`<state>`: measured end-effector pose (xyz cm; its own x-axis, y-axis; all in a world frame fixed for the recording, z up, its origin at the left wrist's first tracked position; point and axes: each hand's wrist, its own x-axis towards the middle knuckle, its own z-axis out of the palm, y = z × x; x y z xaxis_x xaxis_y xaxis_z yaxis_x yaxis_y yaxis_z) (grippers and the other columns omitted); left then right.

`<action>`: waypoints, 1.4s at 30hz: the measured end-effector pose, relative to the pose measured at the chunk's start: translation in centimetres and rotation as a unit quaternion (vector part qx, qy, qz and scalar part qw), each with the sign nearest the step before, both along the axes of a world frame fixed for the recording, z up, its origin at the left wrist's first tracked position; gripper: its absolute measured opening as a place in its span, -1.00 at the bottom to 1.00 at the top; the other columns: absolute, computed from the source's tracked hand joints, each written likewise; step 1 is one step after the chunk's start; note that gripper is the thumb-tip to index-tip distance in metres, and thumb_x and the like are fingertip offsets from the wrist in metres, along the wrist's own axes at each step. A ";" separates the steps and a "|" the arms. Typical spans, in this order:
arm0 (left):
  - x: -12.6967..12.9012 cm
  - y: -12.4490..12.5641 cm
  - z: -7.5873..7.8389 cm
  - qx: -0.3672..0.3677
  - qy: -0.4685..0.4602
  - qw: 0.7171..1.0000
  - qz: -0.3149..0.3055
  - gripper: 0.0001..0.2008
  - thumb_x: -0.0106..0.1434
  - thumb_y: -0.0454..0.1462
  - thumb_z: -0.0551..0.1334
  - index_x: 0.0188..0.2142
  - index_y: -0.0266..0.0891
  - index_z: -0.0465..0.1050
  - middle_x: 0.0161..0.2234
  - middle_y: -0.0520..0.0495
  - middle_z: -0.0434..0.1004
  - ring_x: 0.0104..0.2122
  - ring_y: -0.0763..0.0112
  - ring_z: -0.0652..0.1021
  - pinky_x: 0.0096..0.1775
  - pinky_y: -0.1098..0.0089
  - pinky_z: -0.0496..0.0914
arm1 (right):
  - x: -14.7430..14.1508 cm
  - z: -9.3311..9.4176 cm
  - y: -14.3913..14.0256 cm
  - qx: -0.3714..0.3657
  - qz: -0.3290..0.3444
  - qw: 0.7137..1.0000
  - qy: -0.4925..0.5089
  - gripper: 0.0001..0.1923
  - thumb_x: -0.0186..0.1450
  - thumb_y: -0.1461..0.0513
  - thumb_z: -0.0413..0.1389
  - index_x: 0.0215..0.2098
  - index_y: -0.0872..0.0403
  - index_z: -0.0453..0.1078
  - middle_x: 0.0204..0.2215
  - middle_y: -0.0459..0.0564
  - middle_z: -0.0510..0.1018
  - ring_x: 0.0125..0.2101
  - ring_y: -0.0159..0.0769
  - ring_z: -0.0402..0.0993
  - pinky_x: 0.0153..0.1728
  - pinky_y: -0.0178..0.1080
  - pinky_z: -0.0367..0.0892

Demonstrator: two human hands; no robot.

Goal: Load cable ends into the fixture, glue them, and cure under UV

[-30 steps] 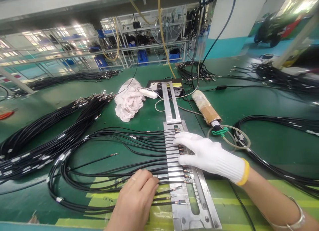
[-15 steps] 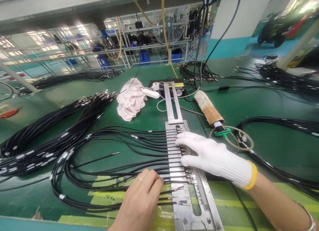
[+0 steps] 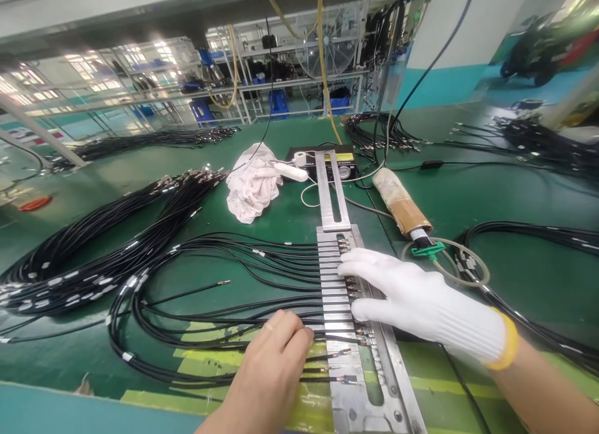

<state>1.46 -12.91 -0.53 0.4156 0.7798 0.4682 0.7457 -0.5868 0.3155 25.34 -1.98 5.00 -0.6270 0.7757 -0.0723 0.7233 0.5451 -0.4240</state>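
Lying in the slots of the metal jig [image 3: 349,384] near the worktop's front edge, the black cables [image 3: 262,278] fan leftward. Your bare left hand [image 3: 274,371] pinches one cable there; your gloved right hand [image 3: 412,300] rests flat, fingers spread, on the connector ends.

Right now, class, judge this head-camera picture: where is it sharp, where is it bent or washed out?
Head view: the gloved right hand, bare left hand and metal fixture are sharp; far shelving racks bow with wide-angle distortion and reflect bright lights; the top right corner smears into glare.
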 end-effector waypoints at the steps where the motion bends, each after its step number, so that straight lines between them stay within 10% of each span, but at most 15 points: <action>1: 0.0 0.0 -0.1 0.000 0.006 1.000 -0.001 -0.80 0.33 -0.58 0.03 -0.26 -0.38 0.33 -0.34 -0.11 0.26 -0.34 0.36 0.24 -0.33 0.35 0.21 | -0.1 0.1 0.0 -0.010 -0.004 1.000 -0.008 -0.44 0.27 0.06 0.07 0.25 -0.13 0.33 0.30 -0.21 0.25 0.26 -0.22 0.21 0.21 -0.04 0.26; 12: 0.1 0.1 -0.5 -0.042 -0.006 0.999 -0.006 -0.74 0.29 -0.59 0.04 -0.16 -0.39 0.41 -0.32 -0.15 0.30 -0.33 0.32 0.28 -0.36 0.34 0.25 | -1.3 -1.2 -1.4 0.010 -0.006 0.999 -0.039 -0.35 0.12 0.17 0.18 0.21 -0.11 0.39 0.31 -0.13 0.24 0.28 -0.07 0.14 0.24 0.06 0.21; 27: -0.1 0.9 -0.6 0.024 0.033 0.998 -0.051 -0.63 0.28 -0.57 -0.01 -0.10 -0.28 0.47 -0.40 -0.12 0.25 -0.42 0.36 0.22 -0.41 0.40 0.12 | -1.6 -3.8 -1.8 0.294 0.096 0.950 0.047 -0.22 -0.06 0.19 0.46 0.12 0.20 0.47 0.14 0.19 0.45 0.13 0.14 0.39 0.08 0.18 0.40; 38: -0.5 -0.3 1.9 -0.033 -0.017 0.999 -0.026 -0.69 0.32 -0.59 0.02 -0.07 -0.32 0.38 -0.13 -0.15 0.36 -0.18 0.32 0.32 -0.13 0.28 0.30 | -1.8 -4.1 -0.7 0.234 0.108 0.966 0.014 -0.24 0.01 0.23 0.35 0.19 0.23 0.42 0.20 0.27 0.38 0.18 0.23 0.32 0.11 0.23 0.33; 42: -0.5 -2.2 0.4 -0.081 0.028 0.996 0.016 -0.81 0.36 -0.50 0.06 -0.20 -0.31 0.41 -0.28 -0.12 0.37 -0.29 0.30 0.32 -0.18 0.25 0.31 | -0.7 -5.3 -0.7 0.161 0.080 0.984 -0.018 -0.24 0.13 0.19 0.25 0.31 0.08 0.31 0.32 0.12 0.22 0.32 0.10 0.11 0.29 0.17 0.12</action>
<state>0.97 -15.08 -0.17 0.4103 0.8568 0.3124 0.7826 -0.5066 0.3617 24.61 -2.73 -0.32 -0.7441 0.6539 0.1370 0.6291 0.7548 -0.1861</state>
